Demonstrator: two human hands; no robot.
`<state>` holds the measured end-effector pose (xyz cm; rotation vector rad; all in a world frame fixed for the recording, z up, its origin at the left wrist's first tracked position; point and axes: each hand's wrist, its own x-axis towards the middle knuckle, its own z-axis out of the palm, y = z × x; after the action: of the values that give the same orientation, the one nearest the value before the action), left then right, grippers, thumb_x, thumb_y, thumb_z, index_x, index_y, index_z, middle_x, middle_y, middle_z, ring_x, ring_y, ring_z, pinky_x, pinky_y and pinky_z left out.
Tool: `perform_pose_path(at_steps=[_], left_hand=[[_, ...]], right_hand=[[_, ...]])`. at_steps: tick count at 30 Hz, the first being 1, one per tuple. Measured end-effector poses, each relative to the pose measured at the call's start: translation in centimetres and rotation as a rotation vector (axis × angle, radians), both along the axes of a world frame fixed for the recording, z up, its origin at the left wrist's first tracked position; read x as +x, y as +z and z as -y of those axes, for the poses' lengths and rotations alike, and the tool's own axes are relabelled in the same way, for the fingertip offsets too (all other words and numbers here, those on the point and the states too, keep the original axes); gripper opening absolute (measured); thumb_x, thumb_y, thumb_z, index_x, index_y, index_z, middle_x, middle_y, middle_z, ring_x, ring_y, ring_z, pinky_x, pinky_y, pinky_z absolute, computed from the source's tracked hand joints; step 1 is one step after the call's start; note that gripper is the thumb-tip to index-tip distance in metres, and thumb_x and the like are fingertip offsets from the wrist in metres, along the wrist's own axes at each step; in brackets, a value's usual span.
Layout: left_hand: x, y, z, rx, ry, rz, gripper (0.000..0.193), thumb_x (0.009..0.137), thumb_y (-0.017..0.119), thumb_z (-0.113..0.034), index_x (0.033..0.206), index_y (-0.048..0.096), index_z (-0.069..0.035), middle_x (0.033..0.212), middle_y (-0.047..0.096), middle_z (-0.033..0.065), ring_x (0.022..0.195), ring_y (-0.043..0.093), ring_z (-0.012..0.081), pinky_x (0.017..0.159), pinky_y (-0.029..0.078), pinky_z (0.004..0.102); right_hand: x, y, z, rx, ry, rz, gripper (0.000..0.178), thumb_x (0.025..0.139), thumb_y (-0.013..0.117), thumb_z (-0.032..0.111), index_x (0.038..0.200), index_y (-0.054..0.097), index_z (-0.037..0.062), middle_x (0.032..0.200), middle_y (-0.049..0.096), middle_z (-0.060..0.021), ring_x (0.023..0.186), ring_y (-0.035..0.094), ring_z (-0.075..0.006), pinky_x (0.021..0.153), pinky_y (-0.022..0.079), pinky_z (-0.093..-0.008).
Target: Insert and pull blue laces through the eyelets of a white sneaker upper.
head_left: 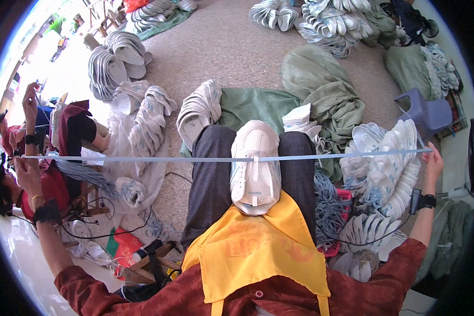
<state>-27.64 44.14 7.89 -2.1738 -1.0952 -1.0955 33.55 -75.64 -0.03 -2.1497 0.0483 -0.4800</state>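
A pale blue-grey shoelace (pixel 142 159) is pulled out straight across my lap. My left hand (pixel 27 171) is closed on its one end at the far left. At the far right, my right hand (pixel 433 161) pinches the other end, arm stretched wide. Midway, the lace meets the upper of a white sneaker (pixel 255 137); how it threads there is too small to tell. That sneaker is held between my knees, above the yellow apron (pixel 263 253). Just beyond my left hand, a co-worker's raised hand (pixel 30 102) also holds a thin strand.
Stacked white shoe parts (pixel 199 108) lie past my knees, near green sacks (pixel 321 79). More white shoes (pixel 387 163) are heaped beneath my right arm, beside a pink basket (pixel 343 203) of laces. A purple-grey stool (pixel 425 109) stands right. Co-workers sit left; a black cable (pixel 116 235) trails there.
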Motion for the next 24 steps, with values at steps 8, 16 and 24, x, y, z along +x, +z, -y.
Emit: perform_pose_path(at_steps=[8,16,24], left_hand=[[5.3,2.9,9.6,-0.317,-0.132,0.195,0.036,0.104,0.058,-0.032,0.126,0.066,-0.005,0.118,0.072,0.0214,0.106,0.07,0.036,0.092,0.051,0.0468],[4.0,10.0,0.7,0.01,-0.072,0.019,0.03,0.103,0.061,-0.03,0.117,0.063,-0.003,0.108,0.072,0.0177,0.098,0.069,0.0356,0.087,0.052,0.0458],[-2.8,8.5,3.1,-0.056,0.104,0.006,0.021,0.101,0.058,-0.023,0.112,0.062,-0.006,0.102,0.072,0.0156,0.092,0.069,0.0376,0.083,0.052,0.0481]], right_hand=[[-0.8,2.5,12.3,-0.13,-0.116,-0.035,0.035,0.11,0.052,0.009,0.141,0.065,0.0074,0.118,0.073,-0.0082,0.086,0.066,-0.0095,0.077,0.057,-0.0235],[-8.4,1.8,17.6,-0.035,-0.311,-0.082,0.034,0.108,0.053,0.008,0.137,0.069,0.0102,0.108,0.072,-0.0035,0.084,0.067,-0.0087,0.073,0.058,-0.0222],[-0.3,3.4,15.6,-0.232,-0.163,-0.105,0.032,0.109,0.053,0.008,0.137,0.069,0.0081,0.104,0.071,-0.006,0.081,0.068,-0.0122,0.073,0.059,-0.0253]])
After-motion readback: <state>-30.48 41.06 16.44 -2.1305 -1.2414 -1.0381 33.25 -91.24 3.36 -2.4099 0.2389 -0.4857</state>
